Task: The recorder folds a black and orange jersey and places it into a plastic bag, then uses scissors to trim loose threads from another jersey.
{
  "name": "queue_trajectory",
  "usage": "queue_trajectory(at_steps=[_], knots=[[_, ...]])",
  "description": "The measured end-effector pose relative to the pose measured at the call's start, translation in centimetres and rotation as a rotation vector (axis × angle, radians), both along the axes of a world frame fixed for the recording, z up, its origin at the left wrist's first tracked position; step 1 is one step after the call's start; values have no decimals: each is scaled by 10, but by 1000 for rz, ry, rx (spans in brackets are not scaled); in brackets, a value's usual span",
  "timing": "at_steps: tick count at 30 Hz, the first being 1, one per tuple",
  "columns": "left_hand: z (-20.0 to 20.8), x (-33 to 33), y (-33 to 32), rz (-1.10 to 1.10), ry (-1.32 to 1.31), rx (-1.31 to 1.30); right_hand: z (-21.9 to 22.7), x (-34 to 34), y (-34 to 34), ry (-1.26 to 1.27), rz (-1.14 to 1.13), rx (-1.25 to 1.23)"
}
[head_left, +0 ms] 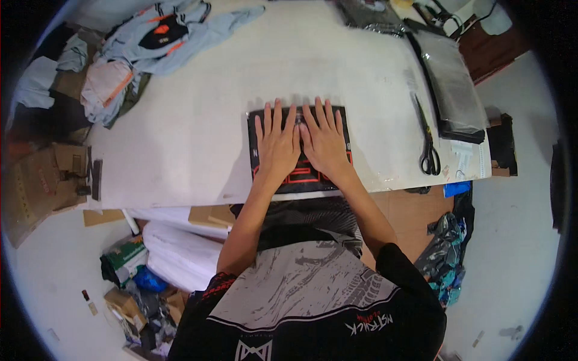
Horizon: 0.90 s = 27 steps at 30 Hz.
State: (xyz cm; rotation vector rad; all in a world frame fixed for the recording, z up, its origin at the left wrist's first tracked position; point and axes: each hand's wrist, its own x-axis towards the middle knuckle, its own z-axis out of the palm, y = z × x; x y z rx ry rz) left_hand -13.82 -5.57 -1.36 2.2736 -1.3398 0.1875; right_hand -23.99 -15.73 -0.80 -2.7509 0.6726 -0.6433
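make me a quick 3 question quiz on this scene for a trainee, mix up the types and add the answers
1. True or false: only the right hand rests on the black package.
2. Which tool lies on the table to the right of the package? a) hammer b) scissors c) paintbrush
3. Fill in the blank: light blue clothing lies toward the far ____ of the table.

Key: 1. False; the left hand rests on it too. 2. b. 3. Left.

Flat black packet [304, 174], apparently plastic
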Motion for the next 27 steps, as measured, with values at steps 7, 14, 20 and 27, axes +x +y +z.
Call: queue_trajectory(at_steps=[7, 14, 20, 27], knots=[[7, -8, 0, -12, 65, 126, -17, -2, -4, 86, -21, 37], [-6, -6, 2, -6, 110, 215, -12, -5, -2, 187, -18, 109], [-7, -6, 2, -3, 119, 194, -14, -4, -2, 225, -15, 110], [-2, 36, 17, 82, 403, -376, 0, -20, -45, 36, 112, 240]])
